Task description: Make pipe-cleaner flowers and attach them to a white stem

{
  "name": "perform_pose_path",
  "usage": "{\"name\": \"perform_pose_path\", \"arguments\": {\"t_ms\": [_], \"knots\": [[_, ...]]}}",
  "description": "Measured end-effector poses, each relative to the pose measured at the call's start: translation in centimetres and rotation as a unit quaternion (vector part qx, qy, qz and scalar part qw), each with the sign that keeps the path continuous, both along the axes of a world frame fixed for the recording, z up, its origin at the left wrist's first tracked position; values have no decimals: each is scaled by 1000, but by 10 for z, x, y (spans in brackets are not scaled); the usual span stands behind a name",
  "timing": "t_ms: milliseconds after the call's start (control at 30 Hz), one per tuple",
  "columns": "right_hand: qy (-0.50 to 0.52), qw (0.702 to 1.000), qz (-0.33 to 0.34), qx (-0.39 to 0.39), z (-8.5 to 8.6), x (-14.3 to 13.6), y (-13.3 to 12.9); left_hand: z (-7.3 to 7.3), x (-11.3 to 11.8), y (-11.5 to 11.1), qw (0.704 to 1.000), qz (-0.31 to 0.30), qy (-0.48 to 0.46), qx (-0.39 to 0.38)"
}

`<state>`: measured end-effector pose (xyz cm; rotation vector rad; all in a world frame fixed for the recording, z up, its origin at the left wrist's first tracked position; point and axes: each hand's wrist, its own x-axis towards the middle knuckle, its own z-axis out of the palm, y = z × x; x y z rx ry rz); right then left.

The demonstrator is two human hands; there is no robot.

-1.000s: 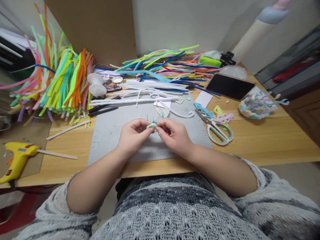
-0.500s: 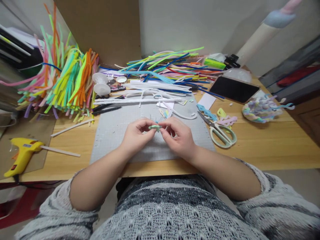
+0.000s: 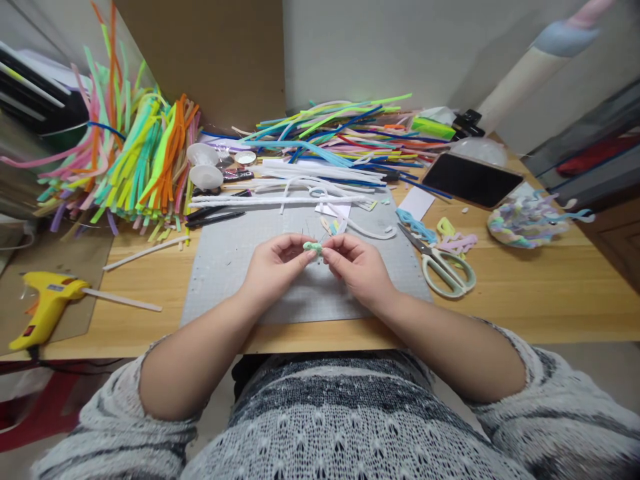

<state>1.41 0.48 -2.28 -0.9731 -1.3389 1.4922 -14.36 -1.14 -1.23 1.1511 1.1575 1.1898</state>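
Note:
A small light-green twisted piece of pipe cleaner is pinched between my two hands, above the grey cutting mat. My left hand grips its left end between thumb and index finger. On the other end, the thumb and fingertips of my right hand are closed. Thin dark wire ends stick out beyond the fingertips. Just behind lie a white paper and small pale coloured bits, partly hidden by my right hand.
Scissors lie at the mat's right edge, near blue, yellow and pink twisted pieces. A yellow glue gun rests at the left. Pipe-cleaner bundles stand back left. A phone and a pastel braided piece are at the right.
The green piece has been turned between my fingers, so more of its looped side shows. Both hands remain over the mat in nearly the same place. The view has shifted slightly.

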Motion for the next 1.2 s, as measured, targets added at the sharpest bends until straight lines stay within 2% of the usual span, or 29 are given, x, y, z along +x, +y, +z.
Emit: {"name": "perform_pose_path", "arguments": {"t_ms": [300,500,833,1000,1100,1200], "knots": [[7,1000,-3,27,-1,1,-4,6,1,-1,999,19,-23,-18],[-9,998,4,65,-2,4,-8,8,0,0,999,49,-6,-15],[-44,988,20,144,-6,5,-13,7,-1,0,998,66,9,5],[-33,992,-11,118,-3,4,-11,4,0,0,999,32,22,-1],[-55,991,-8,121,-3,3,-9,1,0,1,998,3,54,41],[-75,989,-6,125,-5,2,-8,-3,-1,0,993,4,78,89]]}}
